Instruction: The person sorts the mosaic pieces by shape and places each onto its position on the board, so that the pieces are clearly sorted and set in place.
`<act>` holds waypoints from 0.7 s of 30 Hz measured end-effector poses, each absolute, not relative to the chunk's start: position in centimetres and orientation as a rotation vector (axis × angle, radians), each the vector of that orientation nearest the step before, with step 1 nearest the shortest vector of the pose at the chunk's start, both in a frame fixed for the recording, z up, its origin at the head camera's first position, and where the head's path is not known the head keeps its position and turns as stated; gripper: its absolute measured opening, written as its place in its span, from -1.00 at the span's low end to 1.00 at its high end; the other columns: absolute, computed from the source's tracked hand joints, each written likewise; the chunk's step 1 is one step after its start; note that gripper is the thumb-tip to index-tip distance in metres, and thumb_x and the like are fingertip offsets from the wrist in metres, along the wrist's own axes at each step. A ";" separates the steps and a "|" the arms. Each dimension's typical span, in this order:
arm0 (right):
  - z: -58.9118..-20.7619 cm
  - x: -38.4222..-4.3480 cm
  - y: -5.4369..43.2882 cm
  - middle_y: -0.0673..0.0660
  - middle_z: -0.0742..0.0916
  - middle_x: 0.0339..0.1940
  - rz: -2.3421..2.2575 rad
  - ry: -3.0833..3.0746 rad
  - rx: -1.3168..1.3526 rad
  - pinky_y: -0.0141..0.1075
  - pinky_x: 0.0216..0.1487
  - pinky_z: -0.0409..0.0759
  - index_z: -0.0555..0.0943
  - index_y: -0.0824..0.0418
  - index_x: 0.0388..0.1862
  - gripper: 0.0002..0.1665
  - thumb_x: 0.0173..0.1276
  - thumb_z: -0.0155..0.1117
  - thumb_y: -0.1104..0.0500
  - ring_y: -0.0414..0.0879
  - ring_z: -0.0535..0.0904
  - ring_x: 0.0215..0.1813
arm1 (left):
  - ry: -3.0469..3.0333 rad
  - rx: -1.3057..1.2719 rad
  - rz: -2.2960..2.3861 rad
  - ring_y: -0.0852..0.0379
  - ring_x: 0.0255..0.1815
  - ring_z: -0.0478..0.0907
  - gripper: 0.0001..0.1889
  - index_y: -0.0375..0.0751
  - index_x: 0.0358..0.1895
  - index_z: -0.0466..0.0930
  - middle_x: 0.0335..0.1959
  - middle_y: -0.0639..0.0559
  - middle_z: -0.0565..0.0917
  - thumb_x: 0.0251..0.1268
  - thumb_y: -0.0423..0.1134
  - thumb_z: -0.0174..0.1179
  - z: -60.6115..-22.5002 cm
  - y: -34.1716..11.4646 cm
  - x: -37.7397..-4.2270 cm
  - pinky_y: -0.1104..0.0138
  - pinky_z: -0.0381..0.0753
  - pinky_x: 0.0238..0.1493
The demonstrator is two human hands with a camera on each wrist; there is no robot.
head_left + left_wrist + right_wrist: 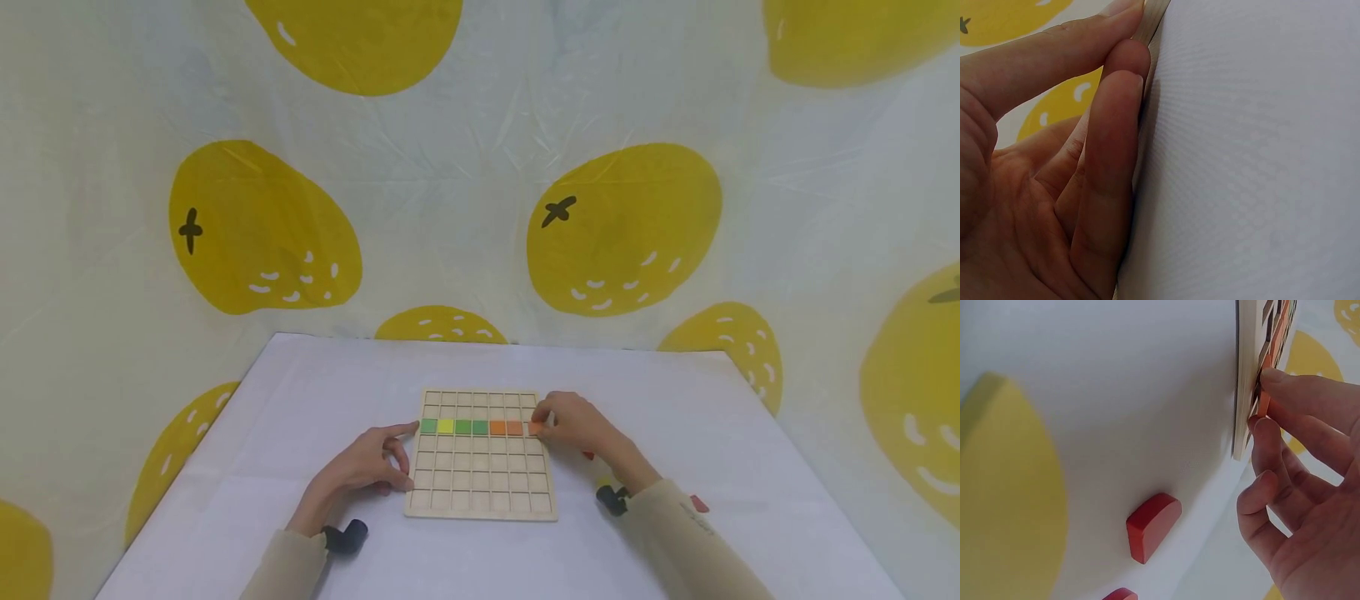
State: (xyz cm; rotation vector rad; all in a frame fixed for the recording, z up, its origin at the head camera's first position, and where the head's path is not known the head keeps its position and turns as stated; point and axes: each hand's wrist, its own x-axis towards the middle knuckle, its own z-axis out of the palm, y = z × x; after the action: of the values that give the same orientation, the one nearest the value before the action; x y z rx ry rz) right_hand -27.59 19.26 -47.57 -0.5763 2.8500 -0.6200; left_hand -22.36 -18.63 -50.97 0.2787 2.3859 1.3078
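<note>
A light wooden grid board [472, 481] lies on the table in front of me. Across its third row from the far side sit square tiles: green, a yellow tile [446, 427], two more greens, then orange ones [506, 427]. At the row's right end, my right hand [576, 423] pinches an orange tile [1264, 403] between thumb and fingers, down at the cell. My left hand [366, 460] touches the board's left edge with thumb and index finger spread apart along it. In the left wrist view, its fingertips [1124, 100] rest against that edge.
Right of the board lie red half-round pieces [1155, 526] and a yellow piece [1013, 494], partly hidden by the right arm in the head view. A white cloth covers the table [337, 367]. Behind it hangs a curtain [450, 208] printed with yellow fruit.
</note>
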 end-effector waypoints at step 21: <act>-47.4 -27.5 18.5 -0.08 0.70 -0.29 -0.612 2.848 -0.651 -0.25 -0.13 0.52 0.81 0.08 -0.21 -0.85 0.22 0.54 0.17 -0.18 0.49 -0.25 | 2.378 0.286 1.321 0.17 -0.57 0.49 0.05 -0.21 0.57 0.30 -0.41 0.03 0.67 -0.13 -0.37 0.61 -51.0 -18.7 -22.4 0.29 0.59 -0.51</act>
State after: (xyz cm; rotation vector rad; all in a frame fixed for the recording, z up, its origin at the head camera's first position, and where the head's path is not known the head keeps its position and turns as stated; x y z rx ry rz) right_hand -27.46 18.54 -47.42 -0.6510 2.8479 -0.6120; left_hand -22.42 -18.69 -51.03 0.2862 2.3779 1.3212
